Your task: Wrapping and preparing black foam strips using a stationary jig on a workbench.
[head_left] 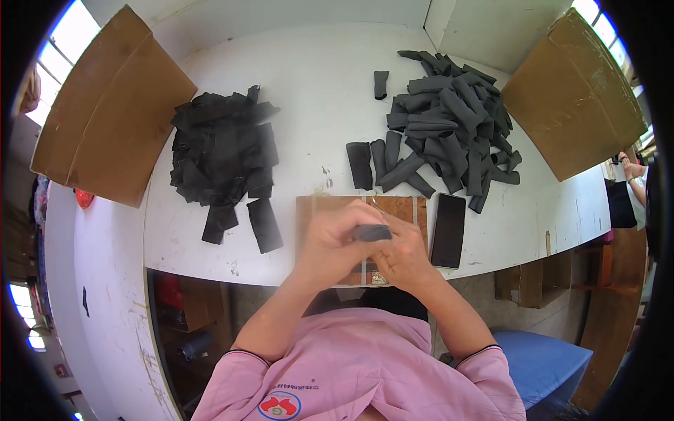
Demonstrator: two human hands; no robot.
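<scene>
My left hand (330, 242) is closed round a short dark grey fabric tube (372, 232), just over a brown board at the table's front edge. Against the tube's right end my right hand (407, 256) is closed too, its fingers partly hidden by the left hand and the tube. A thin shiny metal piece (378, 204) shows just beyond the fingers; whether it is held or lies on the board I cannot tell. Under both hands, the brown board (414, 208) has pale strips across it.
Flat black fabric pieces (217, 151) are heaped at the left, rolled dark grey tubes (456, 112) at the right. A black phone (448, 231) lies right of the board. Cardboard boxes (116, 105) (572, 95) flank the white table (316, 91). A blue-covered seat (544, 365) stands at lower right.
</scene>
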